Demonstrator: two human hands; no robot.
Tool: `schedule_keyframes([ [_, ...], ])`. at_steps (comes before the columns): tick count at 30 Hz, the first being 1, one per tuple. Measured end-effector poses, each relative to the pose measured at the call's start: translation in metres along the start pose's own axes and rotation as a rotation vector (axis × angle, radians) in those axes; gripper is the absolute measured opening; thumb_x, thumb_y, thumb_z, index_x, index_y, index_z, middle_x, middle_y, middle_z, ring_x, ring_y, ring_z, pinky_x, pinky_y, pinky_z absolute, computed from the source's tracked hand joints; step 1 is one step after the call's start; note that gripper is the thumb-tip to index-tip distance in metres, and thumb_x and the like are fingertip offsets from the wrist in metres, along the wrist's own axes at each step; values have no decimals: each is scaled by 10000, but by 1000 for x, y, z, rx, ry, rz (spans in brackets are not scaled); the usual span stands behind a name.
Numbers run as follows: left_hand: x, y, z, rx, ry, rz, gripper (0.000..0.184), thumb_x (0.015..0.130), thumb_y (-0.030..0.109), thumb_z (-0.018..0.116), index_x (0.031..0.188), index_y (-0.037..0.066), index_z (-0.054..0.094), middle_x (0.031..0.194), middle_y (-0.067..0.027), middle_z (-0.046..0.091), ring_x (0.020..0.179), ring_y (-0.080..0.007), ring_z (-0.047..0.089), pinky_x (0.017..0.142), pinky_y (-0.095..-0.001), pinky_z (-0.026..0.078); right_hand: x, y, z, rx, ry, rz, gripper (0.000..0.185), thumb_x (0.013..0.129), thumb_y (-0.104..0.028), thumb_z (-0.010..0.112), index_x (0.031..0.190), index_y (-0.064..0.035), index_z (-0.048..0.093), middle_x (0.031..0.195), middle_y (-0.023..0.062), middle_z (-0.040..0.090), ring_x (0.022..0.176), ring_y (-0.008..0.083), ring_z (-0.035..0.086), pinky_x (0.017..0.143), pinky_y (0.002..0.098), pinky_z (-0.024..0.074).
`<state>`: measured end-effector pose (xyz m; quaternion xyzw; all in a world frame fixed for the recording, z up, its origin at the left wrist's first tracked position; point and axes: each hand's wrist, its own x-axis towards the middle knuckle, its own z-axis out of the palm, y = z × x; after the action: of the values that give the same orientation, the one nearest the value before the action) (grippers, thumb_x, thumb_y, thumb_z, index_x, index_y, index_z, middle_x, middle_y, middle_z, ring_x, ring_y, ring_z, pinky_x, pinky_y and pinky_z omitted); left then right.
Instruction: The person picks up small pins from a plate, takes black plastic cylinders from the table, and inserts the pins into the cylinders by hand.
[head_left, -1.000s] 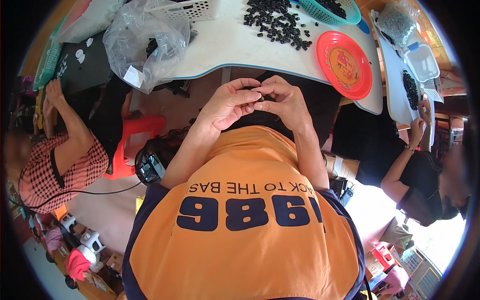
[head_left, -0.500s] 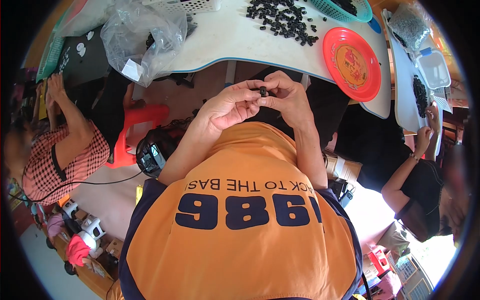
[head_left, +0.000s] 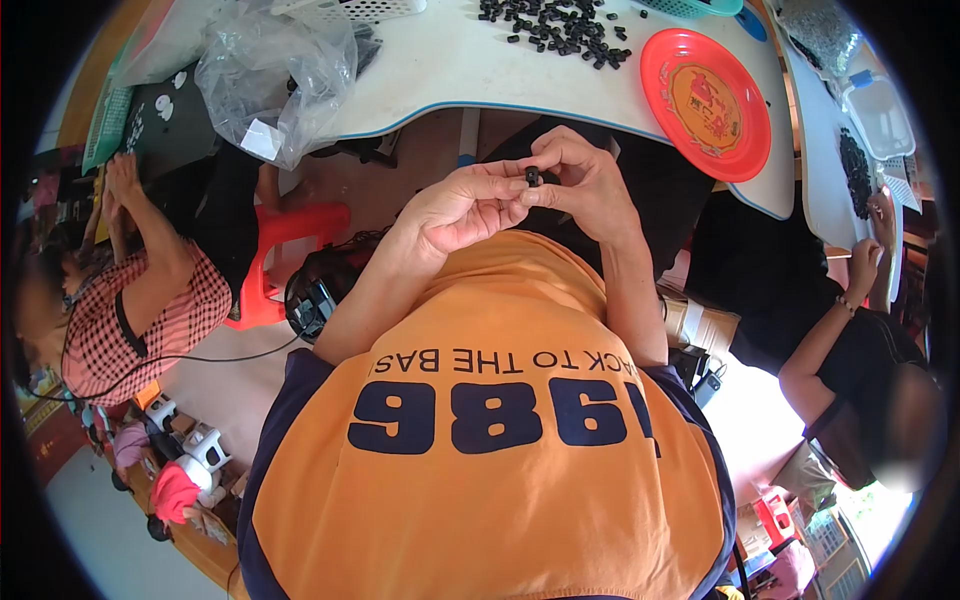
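Between the fingertips of both hands sits a small black plastic part [head_left: 532,177], held in front of my orange shirt, just short of the table edge. My left hand [head_left: 468,207] pinches it from the left, thumb and forefinger closed. From the other side my right hand [head_left: 585,183] grips it with thumb and forefinger, its other fingers curled. Parts of similar look form a pile of small black pieces [head_left: 565,30] on the table beyond. The fingertips hide some of the held part, so its exact kind is unclear.
A red plate [head_left: 655,95] lies on the white table [head_left: 430,75] near its right edge. Clear plastic bags [head_left: 270,85] hang over the left edge. Co-workers sit at both sides; a red stool [head_left: 300,222] stands to the left. A green basket [head_left: 690,8] is at the back.
Both hands keep their pinch on the small black part, with little finger movement. The view has shifted slightly. The co-worker's hands at the right have moved a little.
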<state>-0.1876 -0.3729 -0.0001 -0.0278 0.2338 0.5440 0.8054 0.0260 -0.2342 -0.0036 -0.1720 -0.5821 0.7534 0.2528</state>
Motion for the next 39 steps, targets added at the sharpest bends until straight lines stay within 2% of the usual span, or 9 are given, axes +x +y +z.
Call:
schedule_keyframes([
  [14,-12,-13,-14,-55,31,-7,294,1137,-51,793,1424,-48,730,1243,-143,813,1070,-188,771,946,-298,670,7,-5,1,29,-182,-24,347,875,-13,1072,1159,-23,873,1245,43,654,1120,156,629,965,333,522],
  [16,-12,-17,-14,-73,14,7,307,1133,-56,791,1434,-51,729,1247,-146,813,1066,-190,773,947,-299,672,6,-1,-6,16,-173,96,357,916,-64,1068,1211,2,878,1226,32,693,1113,134,695,979,311,589],
  [20,-9,-12,4,17,85,6,356,1120,-22,802,1472,-42,755,1212,-119,836,1032,-187,790,944,-302,682,-9,-2,-9,-20,-104,22,322,922,-37,1055,1189,7,881,1219,27,707,1073,116,700,914,297,588],
  [23,10,7,18,135,155,65,268,1110,47,874,1369,-5,829,1217,-107,881,1058,-161,823,962,-310,684,-2,-5,-28,-69,-2,69,319,928,-64,1057,1193,-8,888,1201,20,729,1034,109,692,884,293,580],
  [26,32,12,25,412,276,133,290,1136,76,852,1412,-7,814,1210,-88,879,1027,-154,829,941,-289,691,4,-13,-37,-293,59,81,353,923,-109,1064,1223,-31,896,1180,22,751,993,119,679,885,302,579],
  [28,32,14,24,407,257,135,296,1131,62,855,1417,1,813,1225,-99,885,1040,-161,841,942,-288,693,6,-27,-24,-465,92,-71,371,903,-136,1069,1222,-43,905,1173,23,759,973,140,660,884,315,583],
  [31,46,32,33,380,223,156,311,1127,54,858,1432,17,811,1255,-120,893,1067,-173,859,946,-290,698,14,-62,-30,-513,91,-99,819,830,-200,1110,1578,-109,790,1254,38,770,1076,193,652,1042,364,584],
  [32,54,41,38,350,209,167,318,1129,59,858,1441,25,810,1270,-130,895,1081,-177,865,948,-294,700,12,-58,-46,-434,91,-46,1049,829,-206,1112,1764,-122,643,1351,43,784,1107,193,649,1114,364,557],
  [39,59,123,42,233,96,375,247,1168,51,800,1400,-30,829,1292,-184,890,1193,-309,890,1060,-400,757,-14,-46,-98,-278,273,77,778,989,-24,950,1724,-59,698,1358,33,802,1019,87,602,988,281,557],
])
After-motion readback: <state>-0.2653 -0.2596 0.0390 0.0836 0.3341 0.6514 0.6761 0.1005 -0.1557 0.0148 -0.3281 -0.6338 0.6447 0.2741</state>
